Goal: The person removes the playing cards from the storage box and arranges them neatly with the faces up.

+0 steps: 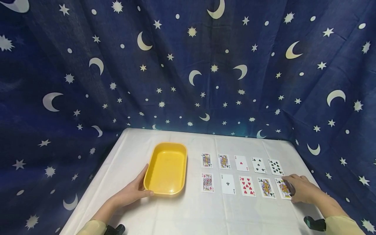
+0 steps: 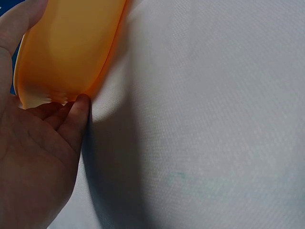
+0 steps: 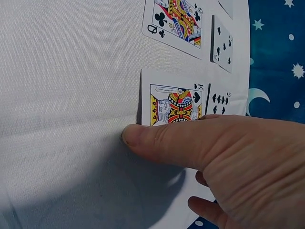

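Note:
At the left of the table, my left hand [image 1: 133, 189] grips the near left corner of a yellow plastic tray [image 1: 165, 173]. Its thumb lies along the near end and its fingers along the left side; the inside of the tray shows bare. Over at the right end of the near card row, my right hand [image 1: 302, 189] holds a king of spades playing card [image 3: 174, 100] by its short edges. The thumb [image 3: 147, 138] is at the card's near edge, and an index fingertip shows at the far edge. Part of that card is hidden under the hand.
Face-up playing cards lie in two rows right of the tray, among them an ace of hearts [image 1: 242, 163], an ace of clubs [image 1: 228, 184] and a queen of clubs [image 1: 266, 188]. A white cloth [image 1: 188, 215] covers the table. A blue star-and-moon curtain [image 1: 176, 71] hangs behind.

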`<state>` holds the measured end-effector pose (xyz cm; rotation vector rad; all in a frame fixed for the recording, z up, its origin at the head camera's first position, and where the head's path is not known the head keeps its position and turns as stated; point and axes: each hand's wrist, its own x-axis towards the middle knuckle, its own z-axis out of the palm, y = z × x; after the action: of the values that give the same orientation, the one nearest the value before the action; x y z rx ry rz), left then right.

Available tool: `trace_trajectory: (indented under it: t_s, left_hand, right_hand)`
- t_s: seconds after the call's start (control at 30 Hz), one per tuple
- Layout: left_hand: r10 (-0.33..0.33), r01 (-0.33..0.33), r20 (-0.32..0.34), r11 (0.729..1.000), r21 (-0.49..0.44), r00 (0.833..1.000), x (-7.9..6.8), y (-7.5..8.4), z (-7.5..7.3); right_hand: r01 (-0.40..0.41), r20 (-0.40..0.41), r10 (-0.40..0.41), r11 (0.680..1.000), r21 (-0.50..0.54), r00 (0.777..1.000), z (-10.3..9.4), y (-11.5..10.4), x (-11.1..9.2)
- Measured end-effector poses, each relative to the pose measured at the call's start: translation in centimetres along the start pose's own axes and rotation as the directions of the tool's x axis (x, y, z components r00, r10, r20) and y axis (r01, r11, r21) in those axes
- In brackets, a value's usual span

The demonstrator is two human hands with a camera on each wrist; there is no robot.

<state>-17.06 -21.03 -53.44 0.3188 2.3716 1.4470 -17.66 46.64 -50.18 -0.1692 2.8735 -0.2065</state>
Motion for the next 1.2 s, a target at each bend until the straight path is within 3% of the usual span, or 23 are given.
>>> trace_trajectory:
  t_s: [0.1, 0.33, 0.53, 1.2]
  left_hand:
    - [0.003, -0.003, 0.0, 1.0, -0.003, 1.0, 0.0, 0.2, 0.0]
    - [-0.008, 0.008, 0.005, 1.0, -0.028, 1.0, -0.8, 2.3, -0.1]
    - [-0.016, 0.016, 0.003, 1.0, -0.021, 1.0, -0.9, 2.4, -0.1]
    - [-0.016, 0.016, -0.002, 1.0, -0.018, 1.0, -0.9, 2.4, 0.0]
  right_hand:
    - [-0.001, 0.001, 0.001, 1.0, 0.013, 1.0, 0.1, 0.1, 0.0]
    - [-0.016, 0.036, 0.015, 1.0, 0.027, 0.999, 0.1, 0.1, 0.2]
    - [-0.036, 0.071, 0.033, 0.998, 0.044, 0.997, -0.1, 0.0, 0.4]
    - [-0.025, 0.071, 0.021, 0.998, 0.06, 0.997, 0.0, 0.1, 0.3]
